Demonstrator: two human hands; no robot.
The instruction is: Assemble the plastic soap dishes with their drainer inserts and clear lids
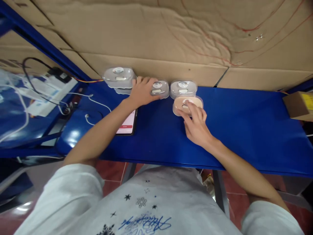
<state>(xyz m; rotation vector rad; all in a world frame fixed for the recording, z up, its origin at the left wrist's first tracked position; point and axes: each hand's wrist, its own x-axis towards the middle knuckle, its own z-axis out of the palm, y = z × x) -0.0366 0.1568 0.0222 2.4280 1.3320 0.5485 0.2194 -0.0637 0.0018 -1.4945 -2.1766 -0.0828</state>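
Observation:
My left hand is closed around the left side of a small grey see-through plastic case, its thumb in front and fingers behind. The case has a round white sticker on top and a pale bar below it. My right hand is on a similar peach-coloured case, thumb at its front left edge and index finger on top. Just behind that one stands another grey case. At the left, beside my left hand, a grey case rests on another, mostly covered case.
A tablet with a lit screen lies under my left forearm on the blue table. Cardboard lines the back. White cables and a power strip lie left; a cardboard box stands right.

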